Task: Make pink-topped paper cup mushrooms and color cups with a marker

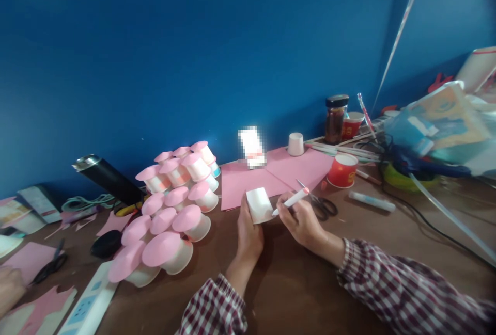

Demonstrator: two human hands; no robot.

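The left hand (248, 232) props a small white paper cup (259, 205) on its side on the desk (302, 283); the right hand (300, 221), just right of it, pinches a white pen (290, 202), tip apparently touching the cup.

Bare tabletop (294, 278) lies open near the body. Stacked pink-topped cups (174, 211) block the left; scissors (323, 205), a red cup (342, 170) and cables (426, 216) crowd the right.

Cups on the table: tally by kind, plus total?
Pink-capped white cups in the pile: about 14, some hidden
Red cups: 2
Plain white cups: 2, one upturned, one in the left hand
Total: about 18
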